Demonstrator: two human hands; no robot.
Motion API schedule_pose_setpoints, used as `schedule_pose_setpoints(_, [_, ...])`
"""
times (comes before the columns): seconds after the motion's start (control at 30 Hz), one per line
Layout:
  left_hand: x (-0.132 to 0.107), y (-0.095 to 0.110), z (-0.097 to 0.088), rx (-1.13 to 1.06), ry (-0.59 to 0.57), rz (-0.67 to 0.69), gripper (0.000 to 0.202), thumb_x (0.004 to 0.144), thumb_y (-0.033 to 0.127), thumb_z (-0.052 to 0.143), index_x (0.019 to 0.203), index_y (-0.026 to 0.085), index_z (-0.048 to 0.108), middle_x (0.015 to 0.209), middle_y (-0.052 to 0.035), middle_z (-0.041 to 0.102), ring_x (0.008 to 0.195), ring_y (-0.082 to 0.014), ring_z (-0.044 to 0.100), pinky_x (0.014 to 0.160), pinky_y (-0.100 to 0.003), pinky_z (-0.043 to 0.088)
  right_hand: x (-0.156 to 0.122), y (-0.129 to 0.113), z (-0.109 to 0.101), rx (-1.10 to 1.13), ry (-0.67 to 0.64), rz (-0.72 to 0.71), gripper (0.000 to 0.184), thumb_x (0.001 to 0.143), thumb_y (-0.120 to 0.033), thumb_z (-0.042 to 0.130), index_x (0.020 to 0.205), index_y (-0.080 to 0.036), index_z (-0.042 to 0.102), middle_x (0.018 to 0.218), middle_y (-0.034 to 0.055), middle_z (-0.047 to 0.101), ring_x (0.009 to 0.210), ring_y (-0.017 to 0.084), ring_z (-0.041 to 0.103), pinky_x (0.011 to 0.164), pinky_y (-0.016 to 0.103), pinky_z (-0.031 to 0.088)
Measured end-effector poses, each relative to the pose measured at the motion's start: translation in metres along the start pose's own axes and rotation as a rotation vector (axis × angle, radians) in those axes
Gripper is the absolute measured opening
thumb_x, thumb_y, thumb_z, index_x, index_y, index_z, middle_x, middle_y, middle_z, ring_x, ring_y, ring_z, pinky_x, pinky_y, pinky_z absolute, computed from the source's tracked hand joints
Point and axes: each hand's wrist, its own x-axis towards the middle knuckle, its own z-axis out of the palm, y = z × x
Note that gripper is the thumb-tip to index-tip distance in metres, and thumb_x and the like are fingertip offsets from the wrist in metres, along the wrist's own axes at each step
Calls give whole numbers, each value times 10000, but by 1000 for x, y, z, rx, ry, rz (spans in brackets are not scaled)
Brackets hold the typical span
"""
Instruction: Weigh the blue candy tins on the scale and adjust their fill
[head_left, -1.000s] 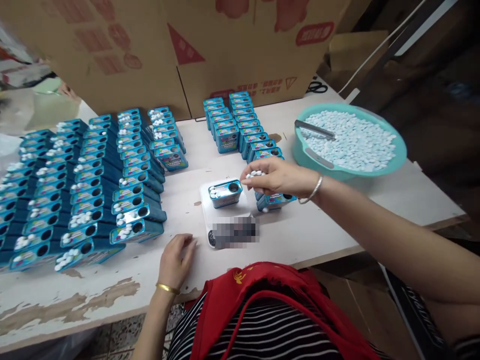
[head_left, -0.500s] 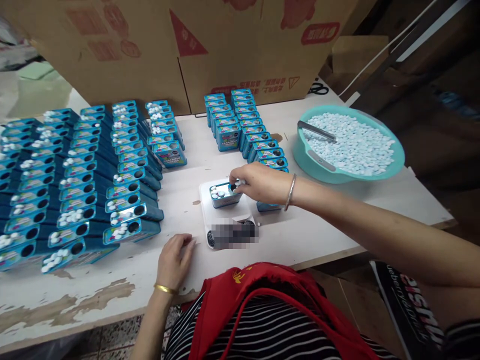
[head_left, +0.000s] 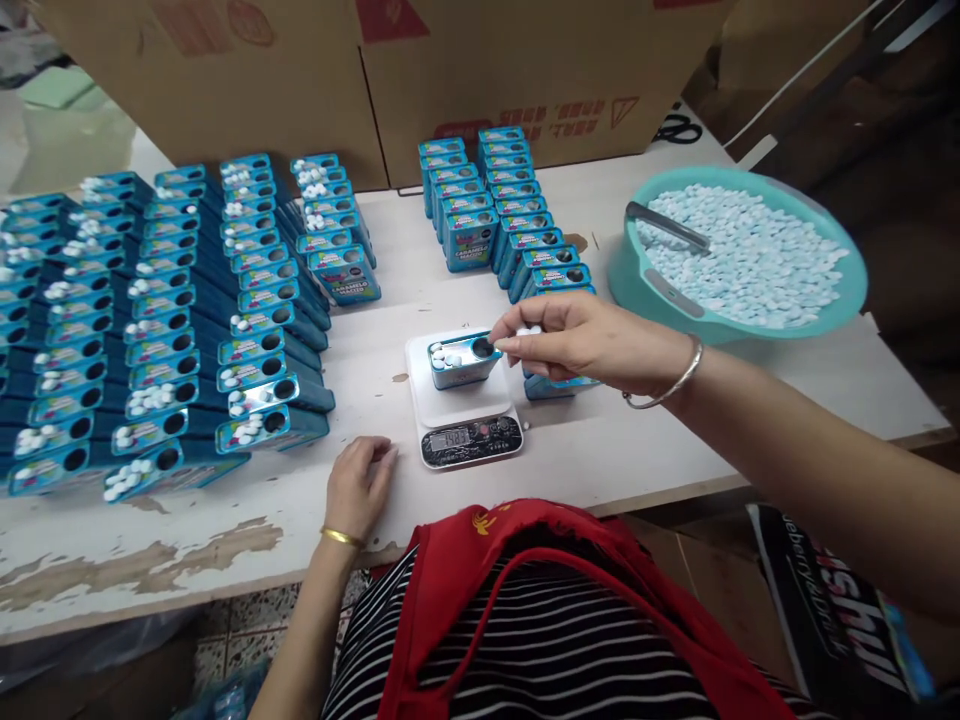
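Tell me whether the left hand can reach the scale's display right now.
Probably yes: the left hand rests beside the scale, nothing visible blocks the display, and the right hand is farther back by the tin.

Tin [head_left: 461, 376] on scale [head_left: 429, 405], tablets [head_left: 750, 260] in basin [head_left: 628, 280] at right, carton [head_left: 300, 80] behind

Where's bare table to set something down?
Between the left tins and scale, beyond the left hand; also the table front, right of the scale. Crowded: the left side, and around the right hand, between scale and bowl.
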Motion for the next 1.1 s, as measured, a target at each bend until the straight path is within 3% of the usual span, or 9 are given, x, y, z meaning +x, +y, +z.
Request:
schedule_pose_setpoints(0.2, [1, 1, 3, 22, 10, 5, 195, 889, 372, 473, 862, 198, 557, 824, -35, 607, 784, -168, 561, 739, -322, 450, 0, 10, -2, -5, 67, -8, 149, 831, -311, 633, 846, -165, 606, 539, -38, 471, 469, 62, 403, 431, 208, 297])
schedule_pose_setpoints(0.47, [1, 1, 6, 40, 43, 7, 174, 889, 348, 482, 881, 190, 555, 828, -35, 601, 776, -163, 552, 739, -327, 439, 22, -1, 7, -364, 150, -170, 84, 829, -196, 584, 773, -143, 618, 648, -12, 561, 572, 76, 441, 572, 219, 336])
schedule_pose_setpoints(0.73, [1, -2, 9, 56, 48, 7, 173, 892, 348, 475, 880, 195, 553, 832, -42, 599, 777, -171, 545, 739, -334, 435, 30, -3, 12, -477, 165, -179, 54, 826, -173, 599, 821, -146, 645, 717, 3, 600, 646, 98, 483, 632, 227, 344])
schedule_pose_setpoints(1.1, [2, -2, 10, 95, 47, 25, 162, 886, 343, 486, 876, 200, 562, 833, -39, 600, 788, -178, 545, 723, -325, 417, 30, -2, 14, -571, 169, -221, 132, 834, -126, 574, 911, -162, 676, 986, 68, 672, 946, 180, 586, 858, 293, 418])
